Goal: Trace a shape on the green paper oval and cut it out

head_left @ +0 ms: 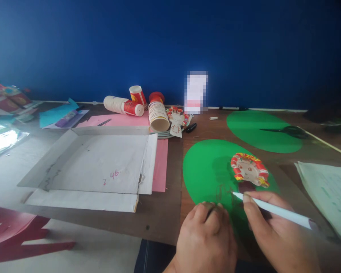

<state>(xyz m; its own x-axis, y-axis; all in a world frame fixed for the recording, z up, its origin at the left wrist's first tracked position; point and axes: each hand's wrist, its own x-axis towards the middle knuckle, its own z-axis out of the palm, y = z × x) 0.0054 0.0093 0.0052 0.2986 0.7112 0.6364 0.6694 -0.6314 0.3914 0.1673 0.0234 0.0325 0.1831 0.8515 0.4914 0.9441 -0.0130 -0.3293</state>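
Observation:
A white marker is pinched in my right hand, its tip over the near green paper oval. Faint brown lines show on the green beside that tip. My left hand rests on the oval's near edge with its fingers curled; a dark bit shows between them, and what they hold, if anything, is hidden. Just beyond the marker sits a paper face framed by red and yellow curled strips. Farther back, a similar paper figure with a drawn body leans by the stacked cups.
A flattened white cardboard tray lies left over pink paper. More red paper cups stand behind. Black scissors lie on a second green oval. White sheets are at right, a pink stool lower left.

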